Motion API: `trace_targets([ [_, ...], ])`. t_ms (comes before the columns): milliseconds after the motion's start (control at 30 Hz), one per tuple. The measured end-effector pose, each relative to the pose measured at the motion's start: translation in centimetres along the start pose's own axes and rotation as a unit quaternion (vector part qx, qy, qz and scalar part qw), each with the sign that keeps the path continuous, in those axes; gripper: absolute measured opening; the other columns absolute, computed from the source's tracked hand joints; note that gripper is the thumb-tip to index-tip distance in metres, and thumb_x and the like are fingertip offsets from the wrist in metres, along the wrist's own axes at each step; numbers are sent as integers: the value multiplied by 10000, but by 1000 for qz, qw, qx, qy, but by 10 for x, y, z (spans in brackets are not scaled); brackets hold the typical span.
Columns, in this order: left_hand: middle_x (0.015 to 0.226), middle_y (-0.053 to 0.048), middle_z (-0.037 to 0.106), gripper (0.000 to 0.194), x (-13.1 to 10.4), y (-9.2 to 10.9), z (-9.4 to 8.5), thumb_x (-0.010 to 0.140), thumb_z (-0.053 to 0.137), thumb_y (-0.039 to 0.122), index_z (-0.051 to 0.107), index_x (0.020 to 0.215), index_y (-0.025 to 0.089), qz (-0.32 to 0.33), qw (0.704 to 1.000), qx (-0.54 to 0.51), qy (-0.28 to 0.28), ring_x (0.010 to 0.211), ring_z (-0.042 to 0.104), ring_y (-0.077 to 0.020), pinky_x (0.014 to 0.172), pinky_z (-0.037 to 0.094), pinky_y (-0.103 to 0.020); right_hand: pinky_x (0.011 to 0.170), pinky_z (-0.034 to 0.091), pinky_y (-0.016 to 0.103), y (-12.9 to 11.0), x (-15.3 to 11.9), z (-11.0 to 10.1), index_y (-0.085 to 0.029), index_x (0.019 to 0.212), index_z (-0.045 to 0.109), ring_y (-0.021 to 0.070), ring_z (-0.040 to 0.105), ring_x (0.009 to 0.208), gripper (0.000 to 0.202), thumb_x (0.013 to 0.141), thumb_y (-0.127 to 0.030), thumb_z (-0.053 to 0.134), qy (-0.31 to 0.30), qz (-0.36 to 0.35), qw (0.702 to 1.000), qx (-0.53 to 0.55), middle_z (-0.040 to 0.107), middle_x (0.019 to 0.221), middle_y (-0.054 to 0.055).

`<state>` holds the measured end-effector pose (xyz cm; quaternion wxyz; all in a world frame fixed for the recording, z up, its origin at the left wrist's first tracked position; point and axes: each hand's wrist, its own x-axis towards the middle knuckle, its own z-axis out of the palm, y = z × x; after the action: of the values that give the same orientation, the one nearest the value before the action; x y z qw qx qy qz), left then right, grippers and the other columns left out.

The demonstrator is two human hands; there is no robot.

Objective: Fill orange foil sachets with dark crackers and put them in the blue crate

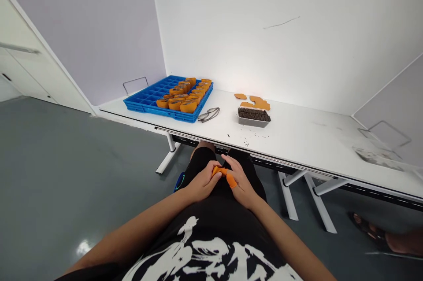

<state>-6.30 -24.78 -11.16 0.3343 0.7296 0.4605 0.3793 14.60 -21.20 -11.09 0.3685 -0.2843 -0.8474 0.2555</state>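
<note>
Over my lap, my left hand pinches a small orange piece between thumb and fingers. My right hand is at the other side of the same piece, with its upper fingers stretched out and an orange cover on its thumb. Whether the right fingertips grip the piece is too small to tell. On the white table, a metal tin holds rows of thin dark strips. Flat orange pieces lie behind it.
A blue divided tray at the left holds several folded orange pieces. Eyeglasses lie beside it. Dark scraps dot the table before the tin. At the lower right, a person's sandaled foot shows near the table legs.
</note>
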Motion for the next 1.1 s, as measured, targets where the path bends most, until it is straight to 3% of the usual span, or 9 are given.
trace_targets([
  [233,1172,-109,627,486,2,5,-1,1067,494,519,479,1387,153,-12,999,34,-38,975,643,-217,940,551,-444,1254,351,607,5,-3,0,-276,1113,789,313,404,1504,511,1119,-537,350,16,11,1000,8,520,1578,59],
  [433,1218,-127,624,518,0,13,-4,1034,559,497,476,1407,147,-7,995,68,-76,1006,647,-232,949,557,-462,1227,408,559,4,-3,0,-252,1103,774,298,460,1464,491,1120,-520,364,10,3,1000,9,545,1554,84],
  [567,1248,-132,609,511,-3,15,-7,1031,556,506,480,1389,149,-3,995,77,-70,1022,637,-234,971,547,-470,1206,449,480,-2,-2,0,-250,1114,770,274,471,1472,502,1124,-518,345,6,-26,999,17,460,1628,69],
  [700,1200,-120,613,485,-3,12,-6,1048,517,505,468,1372,148,-8,996,67,-52,973,636,-220,923,554,-443,1197,436,519,-8,-6,-3,-265,1277,728,303,418,1510,464,1122,-511,368,33,-46,998,2,341,1697,75],
  [900,1136,-99,612,462,-3,7,-2,1051,505,522,484,1324,151,0,999,52,-16,924,624,-205,887,547,-421,1156,455,543,-5,-10,-7,-262,1252,729,302,482,1441,379,1122,-402,402,74,-63,995,-29,472,1600,96],
  [1100,1153,-105,613,475,-4,4,1,1055,491,541,490,1327,152,18,999,31,-4,948,629,-210,898,550,-423,1113,502,499,-10,-6,-8,-262,1196,743,279,544,1375,356,1119,-366,411,56,-73,995,-28,568,1515,79],
])
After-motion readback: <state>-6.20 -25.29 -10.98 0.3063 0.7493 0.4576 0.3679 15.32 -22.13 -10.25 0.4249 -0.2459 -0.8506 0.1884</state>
